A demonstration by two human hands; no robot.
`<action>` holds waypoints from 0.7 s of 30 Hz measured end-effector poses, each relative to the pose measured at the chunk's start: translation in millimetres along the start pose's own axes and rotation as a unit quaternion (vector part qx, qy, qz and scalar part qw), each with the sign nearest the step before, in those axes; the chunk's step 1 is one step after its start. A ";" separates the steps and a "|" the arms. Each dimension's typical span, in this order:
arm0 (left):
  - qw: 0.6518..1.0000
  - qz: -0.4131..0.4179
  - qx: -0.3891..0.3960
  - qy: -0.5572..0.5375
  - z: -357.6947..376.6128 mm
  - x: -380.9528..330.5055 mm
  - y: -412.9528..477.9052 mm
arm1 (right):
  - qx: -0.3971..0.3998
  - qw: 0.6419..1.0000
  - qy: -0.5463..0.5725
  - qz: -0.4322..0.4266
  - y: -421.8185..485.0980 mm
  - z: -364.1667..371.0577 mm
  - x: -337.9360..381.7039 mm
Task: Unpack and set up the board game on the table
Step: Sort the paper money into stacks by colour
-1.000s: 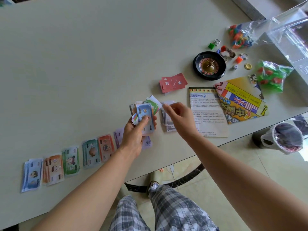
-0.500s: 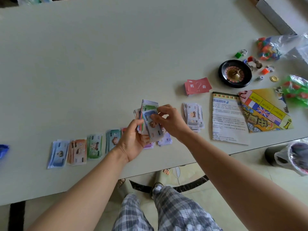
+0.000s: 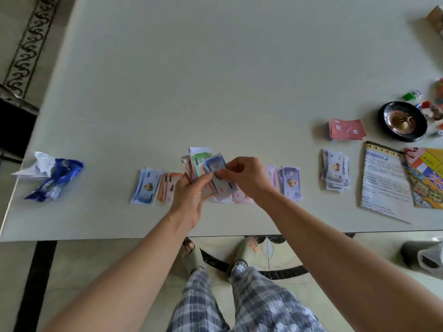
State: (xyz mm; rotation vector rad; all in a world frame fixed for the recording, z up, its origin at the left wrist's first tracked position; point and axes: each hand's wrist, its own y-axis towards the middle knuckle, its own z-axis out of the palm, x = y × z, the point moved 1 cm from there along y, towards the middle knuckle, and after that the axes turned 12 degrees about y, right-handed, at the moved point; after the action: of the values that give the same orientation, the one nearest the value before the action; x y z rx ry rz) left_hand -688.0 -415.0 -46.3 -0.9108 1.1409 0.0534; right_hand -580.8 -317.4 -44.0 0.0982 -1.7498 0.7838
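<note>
from my feed i see both hands close together above the near edge of the counter (image 3: 191,68). the left hand (image 3: 189,200) grips a fanned wad of play money (image 3: 201,159), thumb laid across its face, the notes standing up out of the fingers. the right hand (image 3: 242,178) pinches 1 blue note (image 3: 214,164) at the front of that wad between thumb and fingertips. the 2 hands meet at the note.

under them a row of sorted piles lies along the counter's near side: a blue pile (image 3: 146,185) at the left end, an orange pile (image 3: 167,185) just beside it, then piles i can't make out behind the hands, a pink pile (image 3: 239,197) and a purple pile (image 3: 290,183) at the right end. a pale lilac pile (image 3: 335,172) lies apart to the right, just beside the rule sheet (image 3: 383,180), which lies edge to edge with the folded board (image 3: 426,178) at the frame's border.

behind the sheet are a stack of red cards (image 3: 347,129) and a black roulette wheel (image 3: 402,121), with small coloured tokens (image 3: 411,95) near it. far left, well apart from the money, a crumpled blue-and-white wrapper (image 3: 50,178) lies at the counter's edge.
</note>
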 end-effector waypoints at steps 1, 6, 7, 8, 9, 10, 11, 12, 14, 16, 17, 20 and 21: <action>1.000 -0.002 -0.005 -0.005 -12.7 -0.8 -1.0 | -0.005 1.000 -0.007 -0.006 0.1 11.3 1.1; 0.999 0.009 -0.047 0.011 -67.6 -4.0 1.5 | 0.020 1.000 -0.019 -0.003 -5.5 62.1 5.9; 0.998 0.011 -0.054 0.011 -76.0 -5.6 1.4 | 0.027 1.000 -0.011 0.007 -6.8 70.6 6.2; 0.998 0.015 -0.065 0.013 -87.4 -7.2 2.0 | 0.030 0.999 0.000 0.020 -8.2 80.8 7.6; 0.997 0.019 -0.078 0.012 -97.4 -9.7 2.3 | 0.025 0.999 0.017 0.035 -8.8 88.7 8.1; 0.995 0.022 -0.096 0.013 -110.5 -12.0 3.1 | 0.011 0.998 0.037 0.048 -8.6 98.1 9.0; 0.993 0.024 -0.115 0.013 -124.8 -14.9 4.0 | -0.010 0.997 0.056 0.059 -7.4 107.2 9.3; 0.990 0.026 -0.135 0.012 -140.0 -17.6 5.2 | -0.031 0.995 0.065 0.066 -5.9 116.4 9.8; 0.986 0.026 -0.166 0.009 -164.9 -20.5 7.7 | -0.050 0.994 0.059 0.076 -3.1 133.0 9.9; 0.985 0.022 -0.172 0.019 -184.3 -21.4 9.5 | -0.055 0.995 0.037 0.077 1.2 151.5 7.4; 0.985 0.021 -0.171 0.024 -194.5 -21.5 10.7 | -0.057 0.995 0.014 0.078 3.9 163.8 6.5; 0.986 0.021 -0.164 0.027 -207.3 -19.9 14.0 | -0.049 0.993 -0.089 0.062 9.0 186.7 3.0; 0.987 0.020 -0.159 0.025 -211.0 -19.6 15.2 | -0.049 0.990 -0.124 0.050 11.1 193.8 1.1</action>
State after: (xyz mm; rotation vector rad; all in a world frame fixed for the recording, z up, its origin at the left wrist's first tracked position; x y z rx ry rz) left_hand -863.6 -533.4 -63.1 -1.1763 1.2184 0.2516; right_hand -746.7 -414.5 -71.0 0.0435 -2.0383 0.7823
